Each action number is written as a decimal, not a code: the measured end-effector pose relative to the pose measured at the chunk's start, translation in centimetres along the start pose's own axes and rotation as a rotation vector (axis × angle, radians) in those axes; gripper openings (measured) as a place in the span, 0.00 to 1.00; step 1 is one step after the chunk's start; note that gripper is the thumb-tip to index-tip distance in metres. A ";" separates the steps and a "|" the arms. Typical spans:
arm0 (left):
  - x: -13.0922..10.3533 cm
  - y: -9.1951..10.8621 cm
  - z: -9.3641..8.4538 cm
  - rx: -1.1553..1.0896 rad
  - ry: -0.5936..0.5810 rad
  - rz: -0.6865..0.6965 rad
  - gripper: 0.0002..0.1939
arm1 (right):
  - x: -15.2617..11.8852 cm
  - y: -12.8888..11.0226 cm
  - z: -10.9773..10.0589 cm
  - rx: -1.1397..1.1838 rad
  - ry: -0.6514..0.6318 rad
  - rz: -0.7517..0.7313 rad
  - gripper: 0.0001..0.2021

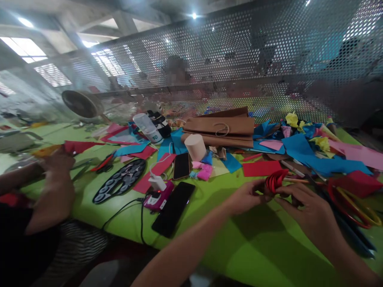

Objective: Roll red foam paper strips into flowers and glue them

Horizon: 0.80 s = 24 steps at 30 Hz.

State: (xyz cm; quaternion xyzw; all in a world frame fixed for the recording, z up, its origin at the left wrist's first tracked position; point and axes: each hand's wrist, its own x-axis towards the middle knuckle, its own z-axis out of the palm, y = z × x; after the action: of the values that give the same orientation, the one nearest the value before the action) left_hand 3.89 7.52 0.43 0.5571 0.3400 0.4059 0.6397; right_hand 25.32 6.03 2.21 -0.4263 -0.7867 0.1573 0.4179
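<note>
A rolled, layered red paper flower (274, 181) is held above the green table (230, 255), between both hands. My left hand (249, 195) pinches its left side and base. My right hand (305, 199) grips the right side with thumb and forefinger, its other fingers curled. Just behind the flower lies a flat red paper piece (261, 168). A thin stick (296, 180) lies behind my right hand. To the right of that hand are scissors with red and yellow handles (356, 203).
Left of my hands lie a black phone (173, 209), a purple power strip (158, 196) with cables and a second phone (181, 166). Bottles (148, 127), brown paper (221, 126) and colored scraps line the back. Another person's arm (55, 191) works at the left.
</note>
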 end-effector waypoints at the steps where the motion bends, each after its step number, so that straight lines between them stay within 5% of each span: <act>1: 0.0 0.0 0.0 0.008 0.004 0.000 0.32 | 0.0 -0.1 0.0 -0.012 -0.008 -0.005 0.08; 24: -0.4 0.0 0.6 0.007 -0.034 -0.004 0.31 | 0.3 -0.7 -0.1 -0.117 -0.050 -0.106 0.10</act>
State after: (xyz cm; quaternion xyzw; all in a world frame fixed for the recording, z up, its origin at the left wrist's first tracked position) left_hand 4.21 6.91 0.51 0.5655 0.3315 0.3940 0.6442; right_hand 24.97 5.81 2.83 -0.4037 -0.8262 0.0994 0.3803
